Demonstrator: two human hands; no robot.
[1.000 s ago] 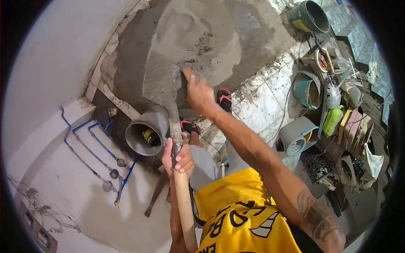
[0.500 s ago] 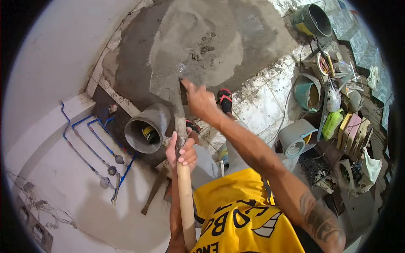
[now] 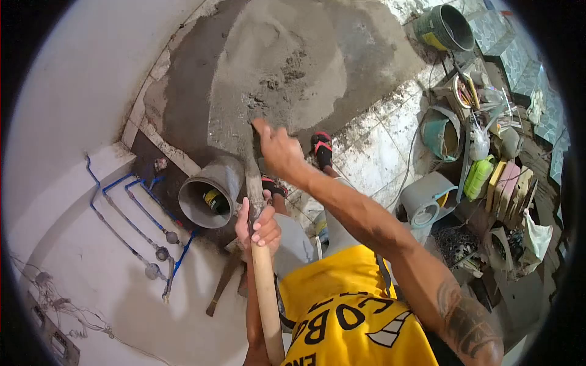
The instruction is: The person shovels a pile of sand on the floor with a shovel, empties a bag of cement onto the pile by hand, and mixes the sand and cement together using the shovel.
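My left hand is wrapped around the wooden handle of a long shovel, whose upper end runs down past my body. The handle's far part is caked in grey mortar, and the blade blends into the mix, so its outline is hard to make out. My right hand is beside the shovel's far end, index finger stretched toward it and the other fingers curled. A small dark bit shows by its fingertips, too small to name. Beyond lies a flat spread of wet grey mortar with darker crumbly clumps.
A grey bucket holding a dark bottle lies left of my feet. Blue pipes run along the left wall. To the right are a black bucket, a teal bucket, a pale grey container and a green bottle.
The shovel and both hands have drawn slightly back toward my body. More dark clumps of mortar show beyond the shovel's end. My left hand keeps its hold on the handle.
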